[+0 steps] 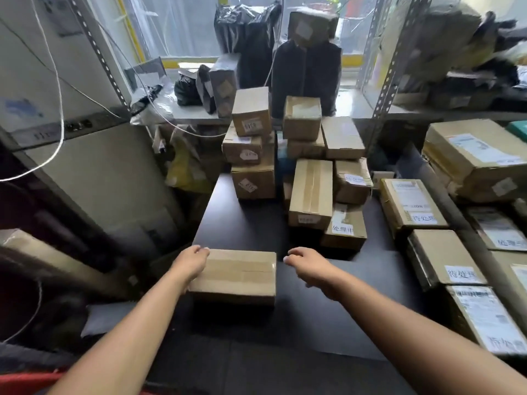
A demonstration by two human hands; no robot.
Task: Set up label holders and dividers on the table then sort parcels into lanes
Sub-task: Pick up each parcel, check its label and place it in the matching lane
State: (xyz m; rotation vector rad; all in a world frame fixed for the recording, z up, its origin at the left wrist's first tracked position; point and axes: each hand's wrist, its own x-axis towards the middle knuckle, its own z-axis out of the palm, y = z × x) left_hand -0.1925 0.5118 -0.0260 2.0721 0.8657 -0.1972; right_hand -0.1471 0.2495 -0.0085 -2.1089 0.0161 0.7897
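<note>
The parcel (236, 276) lies crosswise on the table (313, 323). The left hand (194, 263) grips its left end; the right hand (309, 265), fingers (292, 256) loosely curled, empty, hangs just beside the other.

Only one view here: a wide-angle head cam, up over the near edge of the tabletop (236, 223), facing forward and down along it. Near end of the tabletop is close up; the window (182, 29) sits well beyond its far end.

bare forearms (137, 323), left grip (194, 262), right grip (306, 263), pale fingernails (286, 259)
</note>
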